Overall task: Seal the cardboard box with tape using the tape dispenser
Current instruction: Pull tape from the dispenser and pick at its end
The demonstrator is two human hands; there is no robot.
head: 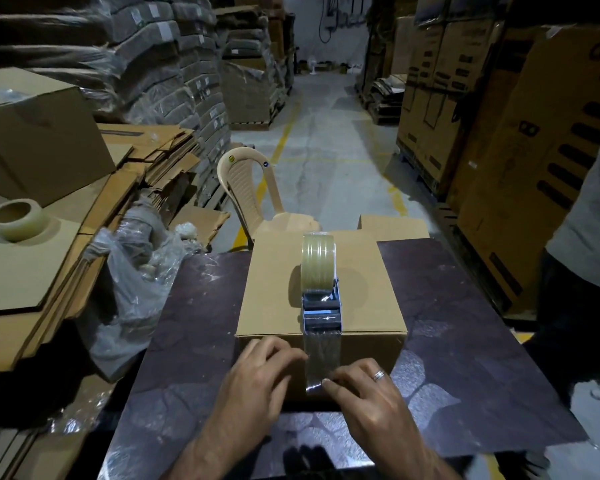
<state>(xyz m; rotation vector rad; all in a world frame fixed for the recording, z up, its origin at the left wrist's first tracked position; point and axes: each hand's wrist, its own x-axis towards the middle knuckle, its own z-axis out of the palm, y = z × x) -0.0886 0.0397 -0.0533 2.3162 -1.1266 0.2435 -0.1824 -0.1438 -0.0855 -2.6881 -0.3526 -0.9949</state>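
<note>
A closed cardboard box [278, 271] sits on a dark table [465, 341]. A tape dispenser [321, 292] with a clear roll stands on the box's top near its front edge. A strip of clear tape [321, 358] runs from the dispenser down over the box's front face. My left hand [257, 375] rests its fingers on the front face just left of the strip. My right hand [368, 389], a ring on one finger, presses the strip's lower end against the box with its fingertips.
A spare tape roll [16, 218] lies on flat cardboard sheets at the left, behind crumpled plastic wrap [139, 271]. A plastic chair [253, 192] stands beyond the box. Another person [589, 271] stands at the right. Stacked cartons line the aisle.
</note>
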